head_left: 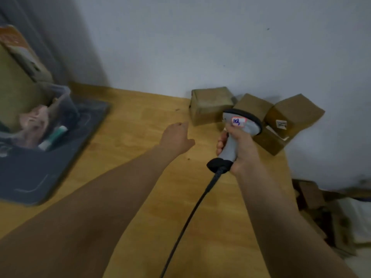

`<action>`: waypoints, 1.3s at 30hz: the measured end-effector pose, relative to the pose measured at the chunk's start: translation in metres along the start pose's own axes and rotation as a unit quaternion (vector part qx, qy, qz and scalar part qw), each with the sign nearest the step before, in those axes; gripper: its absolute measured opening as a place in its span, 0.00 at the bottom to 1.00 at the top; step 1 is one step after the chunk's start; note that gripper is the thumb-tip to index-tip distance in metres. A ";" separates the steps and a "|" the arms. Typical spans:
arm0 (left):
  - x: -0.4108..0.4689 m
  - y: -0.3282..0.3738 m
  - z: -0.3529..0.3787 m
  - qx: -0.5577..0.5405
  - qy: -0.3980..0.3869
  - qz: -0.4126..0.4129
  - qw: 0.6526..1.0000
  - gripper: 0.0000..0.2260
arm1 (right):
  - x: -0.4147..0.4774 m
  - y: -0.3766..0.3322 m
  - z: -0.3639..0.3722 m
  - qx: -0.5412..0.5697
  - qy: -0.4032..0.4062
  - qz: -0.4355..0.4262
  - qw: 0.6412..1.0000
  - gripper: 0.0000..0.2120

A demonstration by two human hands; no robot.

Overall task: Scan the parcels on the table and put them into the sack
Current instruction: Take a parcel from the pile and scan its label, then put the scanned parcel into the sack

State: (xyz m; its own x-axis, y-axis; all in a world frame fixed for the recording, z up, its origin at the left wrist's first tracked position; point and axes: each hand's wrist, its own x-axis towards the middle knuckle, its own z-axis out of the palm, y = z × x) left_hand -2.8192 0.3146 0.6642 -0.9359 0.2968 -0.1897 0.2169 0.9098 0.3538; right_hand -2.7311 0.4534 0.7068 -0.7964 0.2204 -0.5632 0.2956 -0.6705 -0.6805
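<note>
Wooden table (140, 121) is bearing brown parcels (210, 105) bunched against the wall (200, 47), while the right hand (244, 151) is gripping a scanner (249, 125) beside them and the left hand (176, 137) is hovering nearby, fingers loose, holding nothing

Parcels (208, 105) cluster at the table's (128, 121) far edge against the wall (200, 47), right of centre. The scanner (241, 125), in the right hand (243, 149), overlaps them in front, and its cable (192, 213) runs to the bottom edge. The left hand (177, 138) hovers to its left. At far left a tub (60, 109) stands on a mat (40, 171).
</note>
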 end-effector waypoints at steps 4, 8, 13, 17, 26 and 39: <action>0.086 0.028 0.005 0.040 0.007 -0.003 0.999 0.39 | 0.042 -0.003 -0.013 -0.054 -0.001 0.034 0.998 0.10; 0.156 0.045 0.006 0.101 -0.030 -0.013 0.994 0.46 | 0.077 0.007 -0.026 -0.073 0.000 0.022 0.997 0.06; 0.219 0.038 0.010 0.115 -0.061 -0.001 0.992 0.47 | 0.098 0.014 -0.031 -0.056 -0.033 0.038 0.997 0.04; 0.241 0.026 0.009 0.118 -0.092 0.023 0.988 0.55 | 0.104 0.019 -0.031 -0.058 -0.029 0.031 0.997 0.04; 0.138 -0.017 0.019 0.088 -0.045 0.016 0.995 0.48 | 0.061 0.036 -0.034 -0.079 0.012 0.032 0.996 0.05; -0.135 -0.090 0.016 -0.181 -0.158 -0.170 0.956 0.53 | -0.084 0.111 -0.068 -0.122 0.031 0.091 0.988 0.07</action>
State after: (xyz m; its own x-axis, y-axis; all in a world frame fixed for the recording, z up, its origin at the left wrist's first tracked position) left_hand -2.7084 0.1968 0.6434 -0.7925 0.1263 -0.5966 -0.2486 0.8264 0.5052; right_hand -2.5951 0.4091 0.6471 -0.6871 0.1603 -0.7087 0.5551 -0.5135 -0.6544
